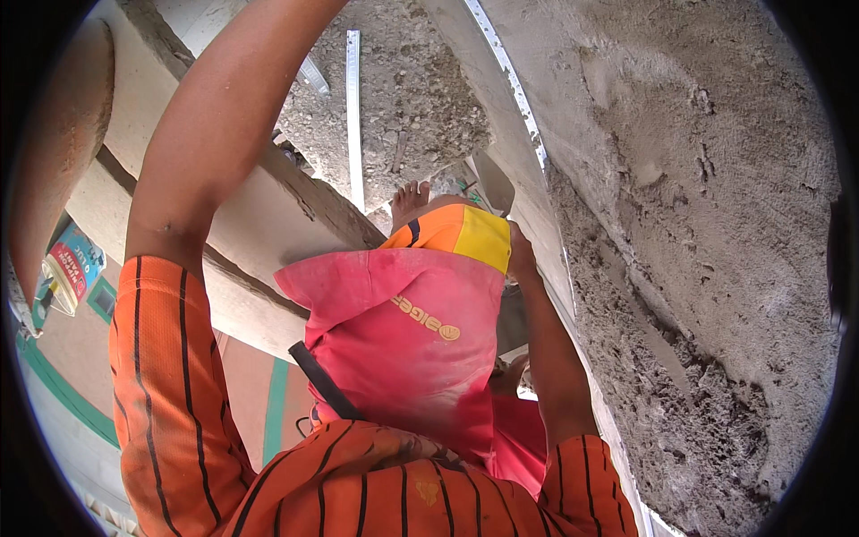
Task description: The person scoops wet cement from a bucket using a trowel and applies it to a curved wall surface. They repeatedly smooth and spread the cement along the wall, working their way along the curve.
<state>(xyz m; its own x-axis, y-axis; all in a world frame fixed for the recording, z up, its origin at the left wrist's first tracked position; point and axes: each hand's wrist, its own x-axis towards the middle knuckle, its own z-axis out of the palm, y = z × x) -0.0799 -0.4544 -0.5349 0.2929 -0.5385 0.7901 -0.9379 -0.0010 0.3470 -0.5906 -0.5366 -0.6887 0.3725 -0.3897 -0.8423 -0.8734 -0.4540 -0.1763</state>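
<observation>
My left arm (192, 143) reaches up and leaves the picture at the top edge, so its hand is out of sight. At my right side, my right hand (521, 254) is closed beside my raised knee, its fingers partly hidden by the yellow and orange cloth of my shorts (480, 237). Just beyond it shows a grey trowel blade (494, 183), which appears to be in its grip; the handle is hidden. The rough grey plastered wall (698, 179) rises close to the right of this hand.
A perforated metal strip (506, 67) runs along the wall's edge. Another light metal strip (354, 116) lies on the rubble-strewn surface (403, 80) ahead, near my bare foot (410, 199). A concrete beam (259, 242) crosses at left. Below it stands a paint bucket (72, 268).
</observation>
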